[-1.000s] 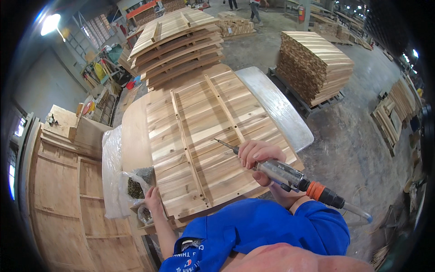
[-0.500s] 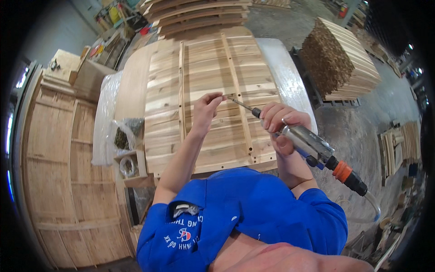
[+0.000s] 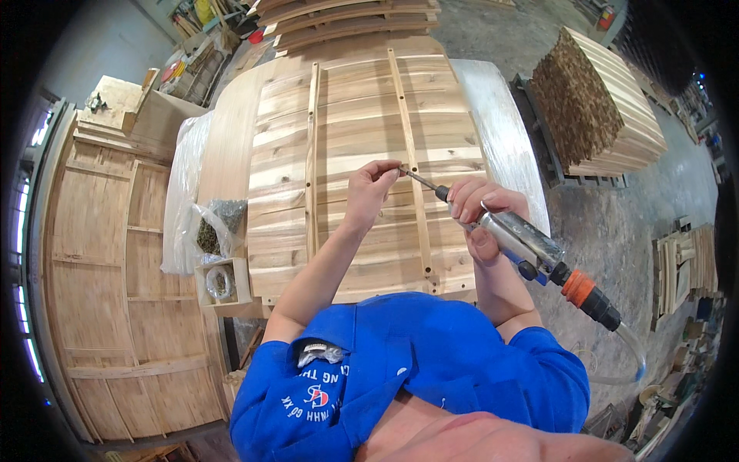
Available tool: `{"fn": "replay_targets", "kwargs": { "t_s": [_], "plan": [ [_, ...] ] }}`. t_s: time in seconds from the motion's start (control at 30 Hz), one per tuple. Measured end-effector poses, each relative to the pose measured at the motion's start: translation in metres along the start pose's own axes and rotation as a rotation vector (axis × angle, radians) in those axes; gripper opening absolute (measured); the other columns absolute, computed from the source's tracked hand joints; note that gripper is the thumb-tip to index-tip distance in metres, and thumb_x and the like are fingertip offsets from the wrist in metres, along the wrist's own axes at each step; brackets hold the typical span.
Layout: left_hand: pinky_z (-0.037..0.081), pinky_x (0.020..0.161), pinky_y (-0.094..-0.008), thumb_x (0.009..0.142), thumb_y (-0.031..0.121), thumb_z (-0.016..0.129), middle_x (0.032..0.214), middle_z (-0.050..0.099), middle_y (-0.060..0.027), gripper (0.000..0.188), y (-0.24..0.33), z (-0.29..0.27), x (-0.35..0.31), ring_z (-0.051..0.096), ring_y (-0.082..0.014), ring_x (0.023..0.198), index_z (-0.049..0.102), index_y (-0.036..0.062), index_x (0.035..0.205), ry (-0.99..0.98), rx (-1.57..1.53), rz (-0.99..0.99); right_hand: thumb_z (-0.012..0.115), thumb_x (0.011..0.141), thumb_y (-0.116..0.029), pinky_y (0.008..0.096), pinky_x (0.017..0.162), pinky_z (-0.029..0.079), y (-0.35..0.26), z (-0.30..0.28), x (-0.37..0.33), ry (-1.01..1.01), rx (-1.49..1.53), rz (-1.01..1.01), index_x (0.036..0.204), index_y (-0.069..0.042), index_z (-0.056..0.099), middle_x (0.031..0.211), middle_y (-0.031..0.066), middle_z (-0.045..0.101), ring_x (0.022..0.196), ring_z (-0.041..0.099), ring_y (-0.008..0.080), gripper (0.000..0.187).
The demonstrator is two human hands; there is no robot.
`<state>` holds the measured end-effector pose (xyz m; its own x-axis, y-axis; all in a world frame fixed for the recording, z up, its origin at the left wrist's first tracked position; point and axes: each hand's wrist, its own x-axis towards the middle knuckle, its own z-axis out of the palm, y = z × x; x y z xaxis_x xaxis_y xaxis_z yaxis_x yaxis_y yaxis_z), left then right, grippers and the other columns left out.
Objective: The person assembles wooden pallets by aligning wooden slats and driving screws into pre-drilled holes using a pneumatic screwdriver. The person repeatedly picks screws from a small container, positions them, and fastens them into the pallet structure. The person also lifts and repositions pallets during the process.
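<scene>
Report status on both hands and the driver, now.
Right hand shut on air screwdriver. Left hand pinching at the bit tip, over the wooden panel's batten. Nothing in the way.

The slatted panel (image 3: pixel 362 169) is bare pale wood, matt and unfinished with visible grain and knots, and the thin battens (image 3: pixel 412 154) across it look like the same raw timber. The air screwdriver (image 3: pixel 531 246) over the panel's near right part has a shiny metal body, a dark steel bit, an orange plastic coupling and a clear plastic hose. Left of the panel sits crinkly clear plastic bagging (image 3: pixel 202 223), glossy, and to its right a dusty grey sheet (image 3: pixel 500 131) looks smooth.
</scene>
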<state>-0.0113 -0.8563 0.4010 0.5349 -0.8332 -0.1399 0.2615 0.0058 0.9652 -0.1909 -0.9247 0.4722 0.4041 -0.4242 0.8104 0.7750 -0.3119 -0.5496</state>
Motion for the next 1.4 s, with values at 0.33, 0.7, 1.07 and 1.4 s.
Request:
{"fn": "replay_targets", "kwargs": {
  "t_s": [0.33, 0.7, 1.07, 1.4],
  "plan": [
    [0.023, 0.036, -0.0161, 0.086, 0.005, 0.046, 0.082, 0.063, -0.006, 0.035, -0.024, 0.004, 0.074, 0.033, -0.0007, 0.041, 0.048, 0.002, 0.12, -0.13, -0.125, -0.183, 0.062, 0.076, -0.009, 0.0282, 0.065, 0.047, 0.111, -0.042, 0.02, 0.104, -0.011, 0.141, 0.103, 0.0, 0.046, 0.076, 0.0069, 0.055, 0.071, 0.054, 0.0146, 0.033],
    [0.022, 0.04, -0.023, 0.081, 0.003, 0.047, 0.059, 0.035, 0.0044, 0.062, -0.038, -0.014, 0.256, 0.026, -0.0056, 0.041, 0.029, 0.026, 0.136, -0.279, -0.098, -0.443, 0.06, 0.077, -0.006, 0.0262, 0.064, 0.047, 0.287, -0.098, 0.127, 0.235, -0.243, 0.332, 0.099, 0.0, 0.05, 0.078, 0.002, 0.054, 0.068, 0.056, 0.0107, 0.024],
    [0.025, 0.041, -0.0221, 0.082, 0.007, 0.046, 0.062, 0.038, 0.0034, 0.061, -0.079, -0.024, 0.3, 0.031, -0.0059, 0.045, 0.025, 0.0234, 0.137, -0.27, 0.08, -0.447, 0.066, 0.071, -0.016, 0.0255, 0.051, 0.039, 0.368, -0.128, 0.119, 0.258, -0.344, 0.521, 0.071, -0.002, 0.058, 0.058, -0.0026, 0.051, 0.055, 0.043, 0.0052, 0.016],
    [0.047, 0.06, -0.024, 0.087, 0.002, 0.046, 0.089, 0.057, -0.0111, 0.033, -0.11, -0.031, 0.26, 0.055, -0.0138, 0.068, 0.039, 0.0004, 0.12, -0.109, -0.294, -0.432, 0.065, 0.068, -0.02, 0.0316, 0.06, 0.046, 0.373, -0.117, 0.127, 0.11, -0.634, 0.532, 0.087, -0.005, 0.059, 0.065, 0.0088, 0.059, 0.06, 0.056, 0.0204, 0.025]
  ]
}}
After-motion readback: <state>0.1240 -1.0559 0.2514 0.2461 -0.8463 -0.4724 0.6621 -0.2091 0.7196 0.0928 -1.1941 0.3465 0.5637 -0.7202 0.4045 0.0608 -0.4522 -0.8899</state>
